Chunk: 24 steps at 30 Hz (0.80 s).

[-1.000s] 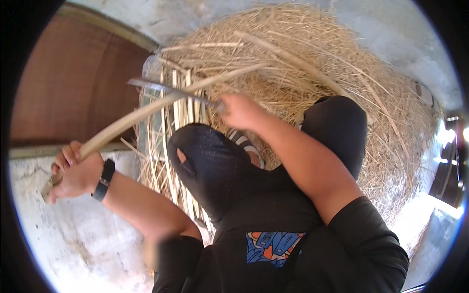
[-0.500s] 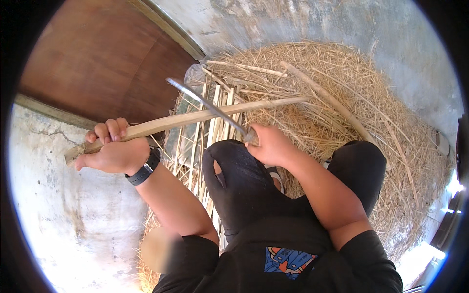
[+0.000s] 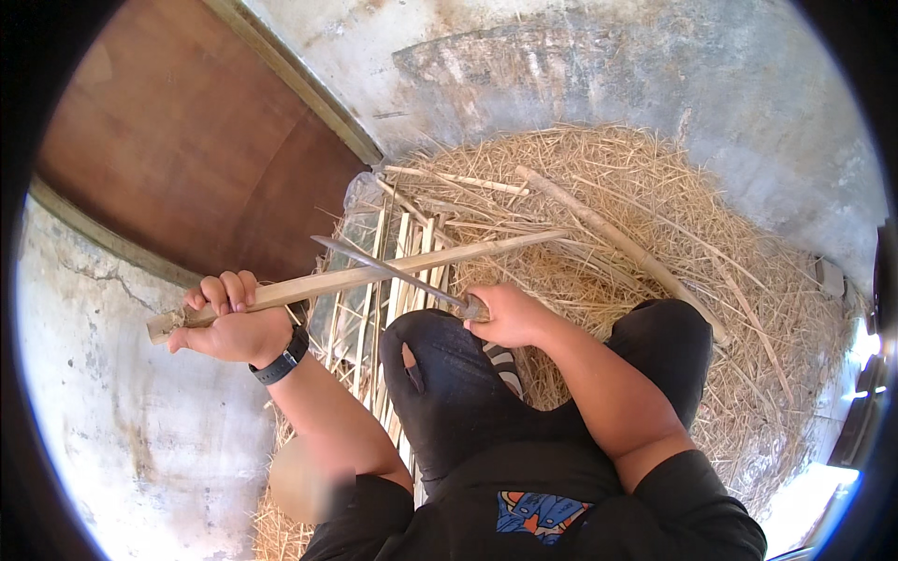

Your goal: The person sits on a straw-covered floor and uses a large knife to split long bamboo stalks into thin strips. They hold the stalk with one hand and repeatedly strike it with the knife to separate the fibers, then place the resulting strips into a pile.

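My left hand [image 3: 232, 321] is closed round the thick near end of a long pale split-bamboo piece [image 3: 496, 249]. The piece slants away to the right, its thinner far end above the straw. In my right hand [image 3: 513, 318] is the handle of a long-bladed knife [image 3: 423, 283]. Its blade crosses over the bamboo piece and points up to the left, its tip past the piece's far edge. Whether the blade touches the bamboo, I cannot tell. My right hand is just above my bent left knee [image 3: 435, 351].
Several split strips [image 3: 404, 245] lie beyond my left knee. A thick pole [image 3: 622, 234] rests on the straw heap [image 3: 655, 178] by the grey wall [image 3: 599, 56]. A brown panel [image 3: 196, 122] stands at the far left, with a pale wall [image 3: 103, 374] nearer me.
My view has tilted, so the scene sits lower in the picture. The knife blade lies at a flatter angle, its tip nearer the bamboo piece. Both hands keep their holds.
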Motion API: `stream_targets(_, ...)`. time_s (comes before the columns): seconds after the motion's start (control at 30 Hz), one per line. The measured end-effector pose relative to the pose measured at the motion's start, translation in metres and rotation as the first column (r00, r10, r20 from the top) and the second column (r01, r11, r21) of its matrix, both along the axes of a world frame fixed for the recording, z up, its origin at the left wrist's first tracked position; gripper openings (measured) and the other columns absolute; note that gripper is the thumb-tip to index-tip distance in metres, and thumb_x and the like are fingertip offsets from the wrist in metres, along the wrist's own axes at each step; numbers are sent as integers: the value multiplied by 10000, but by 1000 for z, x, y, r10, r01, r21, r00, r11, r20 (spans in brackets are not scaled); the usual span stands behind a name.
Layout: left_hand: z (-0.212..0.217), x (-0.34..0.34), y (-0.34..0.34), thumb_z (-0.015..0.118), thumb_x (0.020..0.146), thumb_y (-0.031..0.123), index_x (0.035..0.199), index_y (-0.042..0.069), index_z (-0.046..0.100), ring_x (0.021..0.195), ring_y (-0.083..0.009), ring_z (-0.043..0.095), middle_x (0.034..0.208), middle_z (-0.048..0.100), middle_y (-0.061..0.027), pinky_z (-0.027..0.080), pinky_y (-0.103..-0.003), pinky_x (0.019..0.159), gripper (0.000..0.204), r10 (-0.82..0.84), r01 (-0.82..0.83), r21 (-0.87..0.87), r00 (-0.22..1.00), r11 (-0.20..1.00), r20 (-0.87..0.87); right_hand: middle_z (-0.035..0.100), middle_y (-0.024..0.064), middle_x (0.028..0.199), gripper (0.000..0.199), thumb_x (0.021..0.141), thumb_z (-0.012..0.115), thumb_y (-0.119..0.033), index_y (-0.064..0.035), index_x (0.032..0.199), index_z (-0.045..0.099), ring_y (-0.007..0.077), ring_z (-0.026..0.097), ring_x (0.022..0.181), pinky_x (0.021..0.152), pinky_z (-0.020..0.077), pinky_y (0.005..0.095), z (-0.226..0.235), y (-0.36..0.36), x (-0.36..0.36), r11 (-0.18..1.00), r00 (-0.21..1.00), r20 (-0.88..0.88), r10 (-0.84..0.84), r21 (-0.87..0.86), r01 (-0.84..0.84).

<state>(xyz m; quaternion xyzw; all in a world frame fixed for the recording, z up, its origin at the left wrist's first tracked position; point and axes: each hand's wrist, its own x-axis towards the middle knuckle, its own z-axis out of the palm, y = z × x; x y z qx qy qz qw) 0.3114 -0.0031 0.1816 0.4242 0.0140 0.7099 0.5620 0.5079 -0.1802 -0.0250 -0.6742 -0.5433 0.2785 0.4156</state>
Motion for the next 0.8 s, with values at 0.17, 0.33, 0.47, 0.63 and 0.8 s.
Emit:
stream_targets(0.17, -11, -4, 18, 304, 808, 865, 787, 161, 446, 450, -98, 287, 557, 342, 26, 252, -235, 427, 719, -87, 87, -6, 996, 996, -10, 668, 132, 846, 354, 810, 662, -159, -2, 1117, 578, 261, 660, 801, 764, 514, 403, -76, 10, 25, 873, 792, -415, -447, -395, 286)
stream_targets(0.33, -14, -17, 42, 279, 802, 873, 757, 169, 455, 457, -98, 278, 546, 324, 29, 253, -231, 432, 727, -159, 158, 42, 987, 987, 23, 681, 199, 914, 366, 804, 659, -115, -6, 1150, 606, 329, 678, 897, 793, 526, 444, -17, 11, -16, 980, 986, -31, -163, -121, 158)
stream_targets(0.47, -20, -22, 51, 250, 793, 888, 739, 172, 457, 457, -107, 276, 544, 319, 30, 257, -242, 438, 747, -125, 124, -28, 992, 992, -34, 673, 221, 920, 369, 788, 670, -132, -10, 1132, 615, 361, 668, 908, 811, 524, 440, -47, 12, -10, 958, 969, 27, -247, -142, 248)
stream_targets(0.63, -22, -26, 48, 238, 787, 900, 755, 176, 449, 452, -114, 268, 548, 308, 23, 243, -252, 437, 756, 14, -13, -155, 1000, 988, 4, 678, 236, 969, 337, 796, 642, -129, -13, 1111, 620, 364, 670, 915, 812, 525, 432, -79, 14, 22, 850, 898, -150, -413, -418, 320)
stream_targets(0.8, -29, -34, 45, 252, 802, 889, 766, 169, 495, 453, -115, 279, 552, 320, 19, 248, -246, 436, 761, -34, 33, -77, 999, 996, -16, 680, 223, 991, 377, 801, 669, -157, -16, 1146, 609, 353, 671, 904, 818, 531, 416, -22, 15, -20, 976, 989, -25, -147, -165, 141)
